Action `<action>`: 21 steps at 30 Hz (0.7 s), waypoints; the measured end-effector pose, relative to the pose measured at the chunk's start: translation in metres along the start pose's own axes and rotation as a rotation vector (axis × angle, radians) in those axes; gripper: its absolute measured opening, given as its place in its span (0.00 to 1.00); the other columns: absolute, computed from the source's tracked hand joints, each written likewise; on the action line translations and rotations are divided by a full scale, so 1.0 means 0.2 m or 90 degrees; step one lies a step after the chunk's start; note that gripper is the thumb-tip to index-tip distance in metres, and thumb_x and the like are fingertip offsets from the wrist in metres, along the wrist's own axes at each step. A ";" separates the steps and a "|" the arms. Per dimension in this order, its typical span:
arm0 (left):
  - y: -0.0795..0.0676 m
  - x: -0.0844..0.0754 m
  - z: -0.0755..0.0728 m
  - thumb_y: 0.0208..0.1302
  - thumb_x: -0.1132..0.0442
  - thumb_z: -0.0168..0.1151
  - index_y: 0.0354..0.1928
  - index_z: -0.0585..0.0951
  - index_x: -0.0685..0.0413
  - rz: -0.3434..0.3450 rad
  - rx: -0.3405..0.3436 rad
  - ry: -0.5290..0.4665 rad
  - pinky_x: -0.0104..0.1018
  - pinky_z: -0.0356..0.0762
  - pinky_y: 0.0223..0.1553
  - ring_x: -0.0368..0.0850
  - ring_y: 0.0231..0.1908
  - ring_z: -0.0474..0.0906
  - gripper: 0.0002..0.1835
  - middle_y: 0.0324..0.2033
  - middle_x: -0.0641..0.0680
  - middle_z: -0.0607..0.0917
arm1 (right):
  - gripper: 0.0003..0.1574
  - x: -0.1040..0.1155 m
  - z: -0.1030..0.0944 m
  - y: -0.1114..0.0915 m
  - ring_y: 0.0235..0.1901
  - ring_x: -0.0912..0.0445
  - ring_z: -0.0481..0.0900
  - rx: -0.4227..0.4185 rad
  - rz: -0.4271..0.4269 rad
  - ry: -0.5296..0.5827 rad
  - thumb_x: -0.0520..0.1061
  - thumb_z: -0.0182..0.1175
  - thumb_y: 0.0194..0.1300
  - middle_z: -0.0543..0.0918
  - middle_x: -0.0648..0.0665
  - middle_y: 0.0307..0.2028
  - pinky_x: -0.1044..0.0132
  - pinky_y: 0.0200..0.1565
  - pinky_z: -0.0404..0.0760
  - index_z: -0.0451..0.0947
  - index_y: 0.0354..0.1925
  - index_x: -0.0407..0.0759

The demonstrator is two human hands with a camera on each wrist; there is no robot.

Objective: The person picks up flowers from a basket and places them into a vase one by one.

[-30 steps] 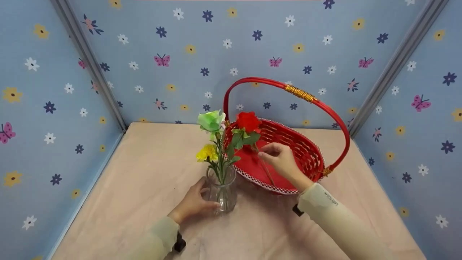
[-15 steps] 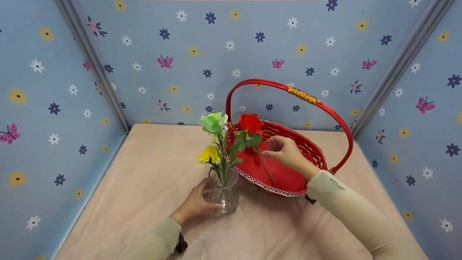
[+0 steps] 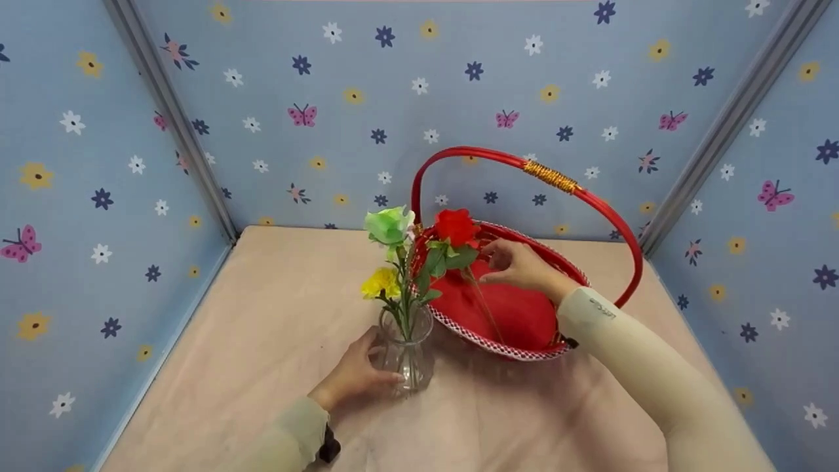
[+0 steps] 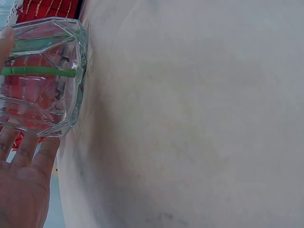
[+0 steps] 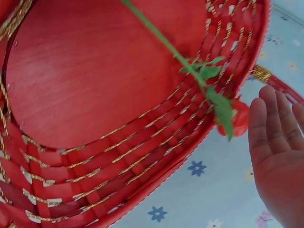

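A glass vase holds a pale green rose and a yellow carnation-like flower. My left hand grips the vase low on its side, thumb on one face and fingers round the other, as the left wrist view shows. A red rose leans in the red woven basket, its stem running across the basket floor and its bloom at the rim. Over the basket, just right of the rose, my right hand holds nothing; its fingers extend beside the bloom in the right wrist view.
A tall red handle with a gold-wrapped section arches over the basket. The vase stands close to the basket's left front rim. Flower-patterned panels enclose the pale cloth-covered table at the back and sides.
My right hand has moved slightly right, away from the rose stem, with its thumb and fingers spreading apart. The rose stays leaning in the basket, and my left hand keeps its grip on the vase.
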State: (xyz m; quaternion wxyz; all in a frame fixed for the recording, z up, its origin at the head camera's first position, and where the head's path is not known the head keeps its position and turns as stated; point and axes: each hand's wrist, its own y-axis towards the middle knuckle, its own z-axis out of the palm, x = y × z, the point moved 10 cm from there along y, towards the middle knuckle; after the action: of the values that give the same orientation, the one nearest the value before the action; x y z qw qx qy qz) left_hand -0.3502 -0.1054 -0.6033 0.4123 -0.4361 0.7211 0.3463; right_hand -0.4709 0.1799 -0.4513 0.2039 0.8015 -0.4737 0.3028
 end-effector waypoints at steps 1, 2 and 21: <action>0.00 0.00 0.00 0.46 0.54 0.87 0.64 0.71 0.57 0.001 0.001 0.001 0.58 0.75 0.71 0.61 0.67 0.77 0.46 0.61 0.56 0.80 | 0.36 -0.01 0.00 0.01 0.45 0.50 0.82 0.005 0.001 -0.005 0.52 0.79 0.60 0.85 0.41 0.46 0.55 0.51 0.85 0.79 0.62 0.45; 0.00 0.00 0.00 0.46 0.53 0.87 0.64 0.70 0.57 0.001 0.000 0.001 0.58 0.75 0.71 0.61 0.67 0.77 0.46 0.62 0.56 0.80 | 0.36 -0.02 0.01 0.02 0.46 0.49 0.81 0.009 0.000 -0.010 0.52 0.79 0.59 0.85 0.41 0.47 0.54 0.51 0.85 0.78 0.62 0.45; -0.01 0.01 0.00 0.47 0.52 0.87 0.69 0.68 0.51 -0.010 0.001 0.003 0.58 0.76 0.69 0.65 0.67 0.76 0.49 0.69 0.59 0.77 | 0.42 -0.31 0.15 0.11 0.48 0.50 0.82 0.160 0.106 -0.017 0.52 0.77 0.61 0.85 0.41 0.51 0.58 0.52 0.87 0.74 0.69 0.47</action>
State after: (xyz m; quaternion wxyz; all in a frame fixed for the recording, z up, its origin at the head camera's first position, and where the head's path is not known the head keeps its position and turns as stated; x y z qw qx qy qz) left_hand -0.3500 -0.1070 -0.6059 0.4134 -0.4422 0.7191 0.3412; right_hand -0.5038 0.1914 -0.5155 0.0703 0.7826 -0.4994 0.3649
